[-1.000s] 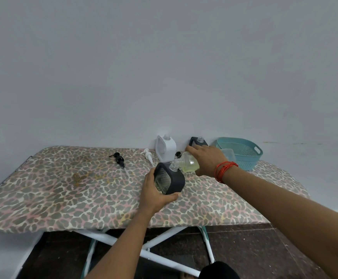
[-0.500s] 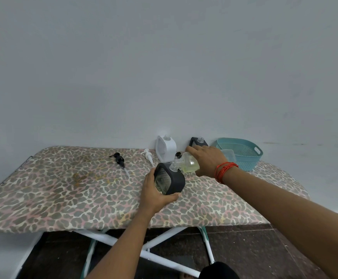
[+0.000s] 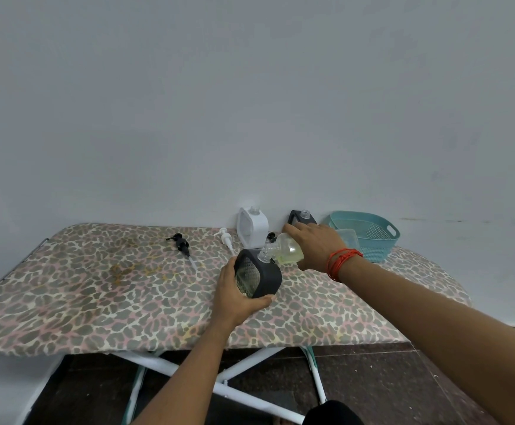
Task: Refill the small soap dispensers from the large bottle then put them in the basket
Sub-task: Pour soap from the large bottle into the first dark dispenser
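Black dispenser [image 3: 257, 277] sits near the front edge of the ironing board [image 3: 96, 286], approx mid-length, tilted back a bit. Left hand [image 3: 234, 297] is wrapped round its side & base, fingers curled on it. Right hand [image 3: 317, 245] is clamped over the large bottle [image 3: 284, 250], which is tipped nearly flat w/ its neck at the dispenser's open mouth. Yellow-green soap is pooled toward the neck.

Head view vs. a sec ago: practically no change. Same grips, same tilt, neck & mouth in the same spot. Prob. means the pour is ongoing, but any stream is too thin to see, so can't confirm flow. Fill level is hard to read thru the dispenser's ribbed window.

Containers: white dispenser [image 3: 251, 228] & 2nd black dispenser [image 3: 302, 217] stand at the back edge w/ pumps off; contents can't tell. Teal basket [image 3: 373, 250] is at the back right corner, no dispenser showing in it. Black pump [image 3: 182, 245] lies left of centre, white pump [image 3: 225, 236] just beside the white dispenser. Task looks early: 1 of 3 being filled, none basketed yet.
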Motion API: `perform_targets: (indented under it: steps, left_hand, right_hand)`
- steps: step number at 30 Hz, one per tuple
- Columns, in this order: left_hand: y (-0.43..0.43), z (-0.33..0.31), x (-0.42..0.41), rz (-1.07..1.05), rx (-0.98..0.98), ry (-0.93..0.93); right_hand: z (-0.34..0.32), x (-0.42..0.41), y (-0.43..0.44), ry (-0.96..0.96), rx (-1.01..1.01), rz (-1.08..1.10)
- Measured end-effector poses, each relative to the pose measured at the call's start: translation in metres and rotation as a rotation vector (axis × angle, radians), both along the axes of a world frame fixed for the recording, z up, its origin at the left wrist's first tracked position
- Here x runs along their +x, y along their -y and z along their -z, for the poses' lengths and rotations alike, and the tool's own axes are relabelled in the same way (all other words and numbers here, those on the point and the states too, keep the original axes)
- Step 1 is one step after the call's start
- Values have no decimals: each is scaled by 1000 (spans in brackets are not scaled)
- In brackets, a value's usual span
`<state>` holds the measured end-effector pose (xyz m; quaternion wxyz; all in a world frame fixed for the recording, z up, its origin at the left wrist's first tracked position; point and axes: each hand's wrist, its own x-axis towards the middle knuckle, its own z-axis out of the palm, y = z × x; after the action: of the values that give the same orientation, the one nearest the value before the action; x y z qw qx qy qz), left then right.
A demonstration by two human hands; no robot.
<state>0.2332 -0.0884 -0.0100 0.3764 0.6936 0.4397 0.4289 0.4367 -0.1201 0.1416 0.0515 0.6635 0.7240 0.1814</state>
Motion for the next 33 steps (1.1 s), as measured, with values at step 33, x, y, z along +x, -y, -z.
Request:
perform_targets:
  steps: [33]
  left_hand:
    - [0,0,0,1,14,7]
  right_hand:
    - [0,0,-1,1,-12,-4]
